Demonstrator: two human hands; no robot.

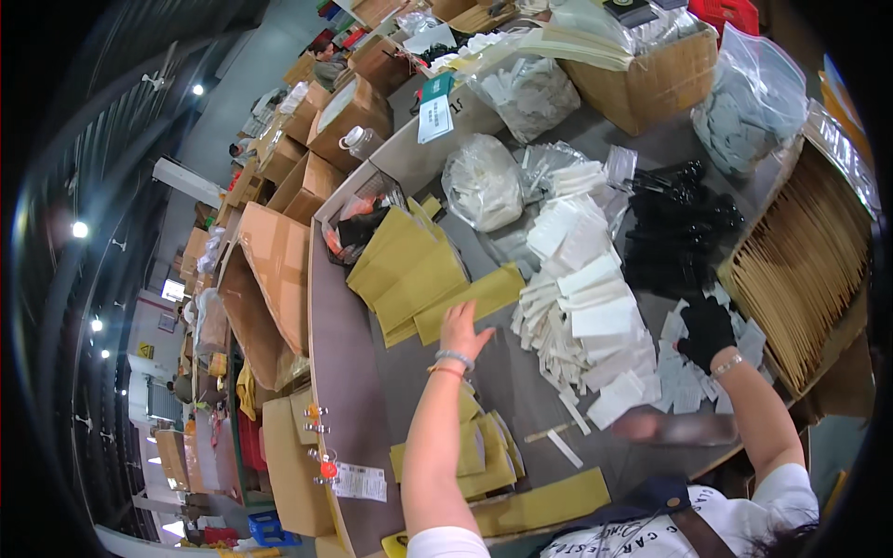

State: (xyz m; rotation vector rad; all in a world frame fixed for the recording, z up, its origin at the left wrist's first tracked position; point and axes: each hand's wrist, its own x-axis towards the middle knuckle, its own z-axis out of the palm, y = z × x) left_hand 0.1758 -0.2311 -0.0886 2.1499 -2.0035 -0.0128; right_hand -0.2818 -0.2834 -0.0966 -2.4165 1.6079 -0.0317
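My left hand [462,333] is bare, with a bracelet at the wrist, and rests with fingers stretched over the end of a flat olive-yellow envelope [493,290]. More of these envelopes [409,265] lie fanned out just beyond it. My right hand [709,327] wears a black glove; its fingers look apart over a scatter of pale grey-white slips [686,379], partly lost against the dark packets. Those black plastic-wrapped packets [674,232] are heaped beyond it. Between my hands spreads a long pile of white packets [586,288].
A carton of upright brown envelopes [800,270] stands at the right edge. Clear bags of pale items [484,181] and a wire basket [367,209] sit farther back. Another olive stack [488,456] lies near me. Cardboard boxes [274,270] stand beyond the table's left edge.
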